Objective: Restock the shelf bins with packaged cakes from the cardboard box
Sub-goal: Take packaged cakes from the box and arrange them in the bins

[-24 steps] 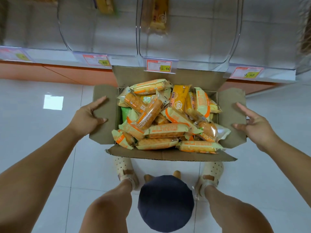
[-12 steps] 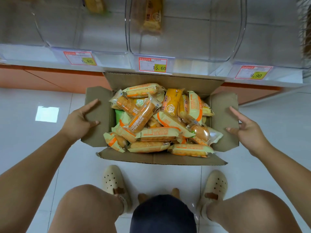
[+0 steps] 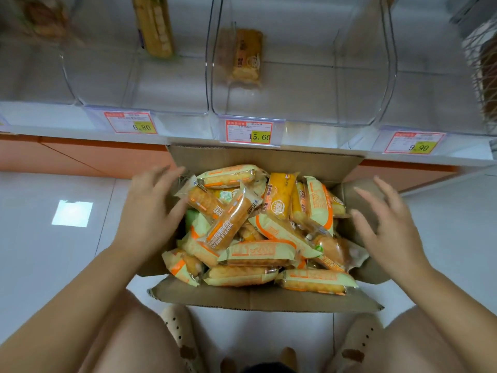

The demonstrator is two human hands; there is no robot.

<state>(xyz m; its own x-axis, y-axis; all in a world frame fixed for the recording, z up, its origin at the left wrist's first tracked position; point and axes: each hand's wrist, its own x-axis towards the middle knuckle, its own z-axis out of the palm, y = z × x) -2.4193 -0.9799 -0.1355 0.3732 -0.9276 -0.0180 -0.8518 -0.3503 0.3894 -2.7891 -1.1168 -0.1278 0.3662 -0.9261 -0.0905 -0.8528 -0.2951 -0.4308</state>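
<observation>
An open cardboard box sits on the white floor below the shelf, heaped with several orange, cream and yellow packaged cakes. My left hand hovers over the box's left flap, fingers spread, fingertips at the leftmost packs. My right hand is over the right flap, fingers spread and slightly bent, holding nothing. Clear plastic shelf bins stand above; the middle one holds one yellow cake pack.
Price tags hang along the shelf's front edge. A tall yellow pack stands in the left bin. My bare knees and beige perforated clogs are just in front of the box. A wire basket is at the far right.
Both hands have moved inward from the outer flaps toward the cakes. The view has come lower and closer to the box and the shelf.
</observation>
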